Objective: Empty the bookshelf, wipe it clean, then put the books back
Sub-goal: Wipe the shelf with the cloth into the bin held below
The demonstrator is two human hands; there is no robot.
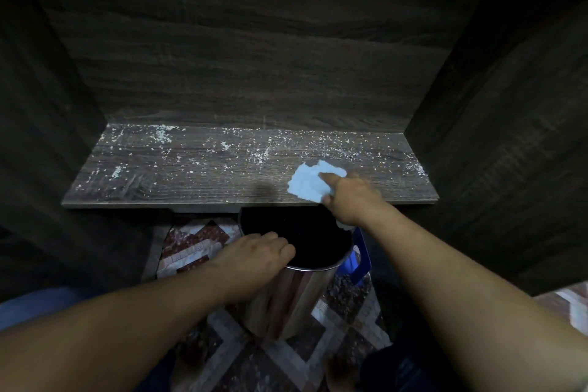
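Note:
The dark wooden shelf board [191, 175] holds no books and is speckled with white crumbs and dust. My right hand [350, 197] holds a crumpled pale blue cloth [310, 181] against the board near its front right edge. My left hand [257, 256] grips the rim of a shiny steel bin [286, 296] held just under the shelf's front edge, below the cloth. The bin's inside is dark.
Dark wooden side walls [509, 137] and a back panel [248, 57] close in the shelf. Something blue [359, 259] sits behind the bin on its right. A patterned tiled floor [197, 248] lies below.

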